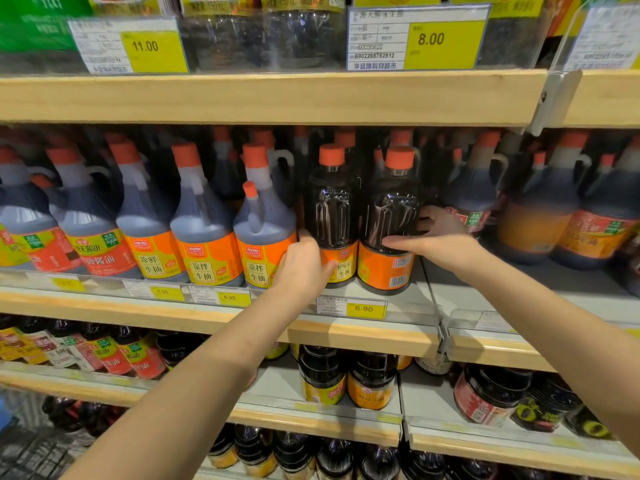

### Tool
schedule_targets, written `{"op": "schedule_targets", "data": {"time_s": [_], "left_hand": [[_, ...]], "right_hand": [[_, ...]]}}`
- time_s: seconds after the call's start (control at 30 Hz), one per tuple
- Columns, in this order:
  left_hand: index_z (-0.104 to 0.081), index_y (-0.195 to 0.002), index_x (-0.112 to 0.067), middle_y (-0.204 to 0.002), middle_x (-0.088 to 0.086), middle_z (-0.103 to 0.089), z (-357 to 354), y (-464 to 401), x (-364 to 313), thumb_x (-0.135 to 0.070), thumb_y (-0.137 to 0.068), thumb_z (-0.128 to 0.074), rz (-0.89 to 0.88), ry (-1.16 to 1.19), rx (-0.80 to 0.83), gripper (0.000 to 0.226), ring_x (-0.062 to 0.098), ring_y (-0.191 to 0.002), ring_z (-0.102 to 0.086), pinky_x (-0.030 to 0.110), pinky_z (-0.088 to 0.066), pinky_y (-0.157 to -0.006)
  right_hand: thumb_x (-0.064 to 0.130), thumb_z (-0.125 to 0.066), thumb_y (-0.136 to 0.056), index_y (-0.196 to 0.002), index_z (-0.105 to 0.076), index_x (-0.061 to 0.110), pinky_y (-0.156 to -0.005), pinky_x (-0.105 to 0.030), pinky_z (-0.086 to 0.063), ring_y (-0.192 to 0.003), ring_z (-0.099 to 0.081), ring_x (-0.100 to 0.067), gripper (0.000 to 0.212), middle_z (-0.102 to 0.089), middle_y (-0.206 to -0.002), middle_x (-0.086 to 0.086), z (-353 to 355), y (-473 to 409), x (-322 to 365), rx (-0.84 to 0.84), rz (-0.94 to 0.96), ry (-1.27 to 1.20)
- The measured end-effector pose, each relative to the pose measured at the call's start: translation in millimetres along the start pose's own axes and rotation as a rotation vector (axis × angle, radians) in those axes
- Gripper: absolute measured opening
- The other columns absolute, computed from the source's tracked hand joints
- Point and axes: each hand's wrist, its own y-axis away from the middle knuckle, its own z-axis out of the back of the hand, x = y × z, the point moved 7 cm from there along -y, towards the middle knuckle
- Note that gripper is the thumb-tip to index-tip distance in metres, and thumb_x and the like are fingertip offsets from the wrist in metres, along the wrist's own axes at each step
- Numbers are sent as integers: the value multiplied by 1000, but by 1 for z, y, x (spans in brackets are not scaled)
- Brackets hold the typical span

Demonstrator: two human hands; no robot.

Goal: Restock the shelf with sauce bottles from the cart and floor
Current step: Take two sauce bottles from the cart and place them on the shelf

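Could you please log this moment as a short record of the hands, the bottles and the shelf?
left hand: on left bottle, at its label
right hand: wrapped around right bottle
bottles: upright, side by side, orange caps
shelf: middle one, front edge, above the 6.90 tag

I read 11.00 (145, 46) and 8.00 (430, 39) on top-shelf tags, 6.90 (364, 309) below; jug label (204, 268) says 凉拌生抽.

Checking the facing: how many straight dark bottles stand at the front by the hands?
2: left bottle at the left hand; right bottle under the right hand. More may hide behind.
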Motion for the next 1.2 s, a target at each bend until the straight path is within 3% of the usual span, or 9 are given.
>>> {"op": "schedule_targets", "data": {"time_s": [0.13, 0.23, 0.3, 0.37, 0.47, 0.57, 0.63, 0.9, 1.2], "left_hand": [[-42, -121, -4, -103, 15, -66, 0, 1, 0, -30, -84, -66, -10, -4, 7, 51, 32, -94, -65, 38, -54, -74], [-41, -123, -4, -103, 15, -66, -1, 1, 0, -30, -84, -66, -8, -5, 10, 52, 32, -94, -65, 38, -54, -74], [-40, -123, -4, -104, 16, -66, -1, 0, 0, -30, -84, -67, -3, -6, 12, 53, 34, -95, -64, 40, -54, -75], [-40, -123, -4, -105, 17, -65, -1, 0, -1, -29, -83, -67, -2, -8, 13, 54, 35, -97, -64, 42, -54, -77], [-40, -124, -4, -106, 17, -65, -1, 0, -1, -28, -84, -67, -1, -15, 16, 54, 34, -97, -64, 41, -55, -78], [-39, -126, -5, -107, 16, -65, -2, 0, 0, -29, -84, -66, -1, -3, 25, 55, 33, -97, -64, 42, -55, -80], [-39, -126, -5, -108, 16, -65, -1, 0, 0, -28, -84, -66, 0, 10, 22, 55, 33, -99, -63, 43, -55, -82], [-37, -127, -5, -109, 16, -64, -2, 0, 0, -27, -85, -65, 1, 3, 31, 55, 34, -99, -63, 41, -54, -81], [-37, -130, -5, -108, 16, -65, -2, 1, 0, -28, -86, -64, 5, -13, 46, 57, 33, -99, -64, 39, -55, -80]], "right_hand": [[27, -81, -59, -131, -52, 16, -107, -43, -40, -120, -56, -20, 79, -60, -131, -3, -3, -8, -7, 173, -29, -211], [6, -71, -75, -137, -46, 12, -109, -41, -37, -126, -52, -23, 67, -58, -132, -4, -6, -6, -10, 201, -52, -303], [17, -77, -73, -133, -48, 18, -103, -29, -39, -119, -53, -12, 67, -58, -124, 9, -12, -5, -10, 131, -28, -214], [42, -85, -59, -127, -53, 23, -97, -20, -41, -111, -53, -4, 77, -57, -120, 14, -21, -5, -2, 40, 15, -39], [70, -78, -37, -125, -56, 26, -104, -38, -45, -117, -57, -13, 100, -63, -125, 3, -27, -11, -5, -19, 63, 102], [48, -85, -52, -119, -58, 25, -102, -33, -44, -112, -57, -13, 76, -63, -121, 5, -20, -9, -2, -11, 70, 111], [30, -87, -60, -110, -55, 35, -97, -28, -42, -107, -55, -11, 60, -62, -117, 8, -17, -8, -6, 40, 65, 44], [31, -87, -51, -134, -43, 28, -107, -40, -40, -123, -50, -16, 94, -55, -134, 4, -17, -13, -11, 206, 36, -80], [4, -76, -72, -134, -41, 22, -98, -31, -40, -117, -47, -12, 73, -51, -125, 6, -16, -9, -10, 234, 58, -147]]}}
